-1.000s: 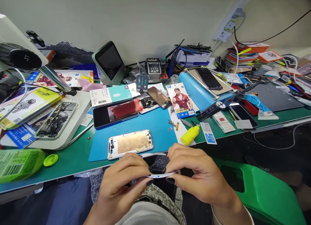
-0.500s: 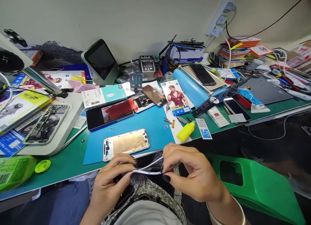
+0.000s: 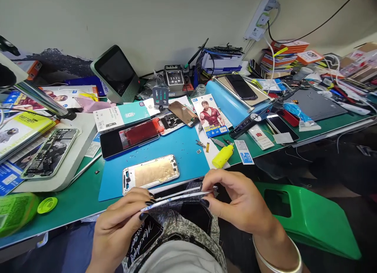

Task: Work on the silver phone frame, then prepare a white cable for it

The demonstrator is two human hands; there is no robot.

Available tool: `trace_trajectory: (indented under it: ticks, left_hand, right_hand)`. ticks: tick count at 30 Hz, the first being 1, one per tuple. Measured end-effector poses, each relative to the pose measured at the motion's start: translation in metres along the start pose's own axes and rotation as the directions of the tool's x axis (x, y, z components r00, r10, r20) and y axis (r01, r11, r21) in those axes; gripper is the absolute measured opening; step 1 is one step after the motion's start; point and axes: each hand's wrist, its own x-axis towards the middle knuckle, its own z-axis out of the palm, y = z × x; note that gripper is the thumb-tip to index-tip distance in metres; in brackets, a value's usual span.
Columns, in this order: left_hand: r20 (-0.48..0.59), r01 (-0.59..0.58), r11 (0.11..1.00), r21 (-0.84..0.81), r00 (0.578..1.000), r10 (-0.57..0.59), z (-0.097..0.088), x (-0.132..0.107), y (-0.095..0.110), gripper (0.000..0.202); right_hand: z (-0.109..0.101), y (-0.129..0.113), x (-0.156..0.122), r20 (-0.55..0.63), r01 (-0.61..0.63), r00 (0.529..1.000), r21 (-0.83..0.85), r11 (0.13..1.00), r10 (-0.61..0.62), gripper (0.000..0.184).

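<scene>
Above my lap, just off the bench edge, I hold a thin white strip with blue marks (image 3: 180, 197). It looks bent double or peeled into two layers, with a narrow gap between; its exact kind cannot be made out. My left hand (image 3: 119, 218) pinches the left end between thumb and fingers. At the other end, my right hand (image 3: 235, 202) has thumb and fingertips closed on it. Just beyond my left fingers, a bare phone frame with a gold-coloured inner plate (image 3: 154, 173) lies on the blue mat (image 3: 188, 155).
A dark phone with a red film (image 3: 138, 133) lies behind the frame. A yellow bottle (image 3: 223, 156) and small parts sit to the right. An opened phone (image 3: 50, 153) rests on a white stand at left. A green plastic bin (image 3: 312, 214) stands below the bench at right.
My hands have moved farther apart, my left hand going left and down, and a longer length of the strip now shows between them. The view has shifted slightly.
</scene>
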Motion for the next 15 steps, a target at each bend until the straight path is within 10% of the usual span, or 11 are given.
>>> trace_trajectory:
  ticks: [9, 15]
  left_hand:
    - [0.04, 0.046, 0.97, 0.238, 0.998, -0.058, 0.005, -0.008, 0.006, 0.038]
    - [0.184, -0.234, 0.926, 0.298, 0.965, 0.185, 0.026, 0.019, 0.035, 0.031]
  right_hand:
    - [0.005, -0.005, 0.002, 0.015, 0.03, 0.999, 0.017, 0.999, -0.03, 0.018]
    - [0.017, -0.014, 0.01, 0.032, 0.094, 0.995, -0.096, 0.991, -0.092, 0.017]
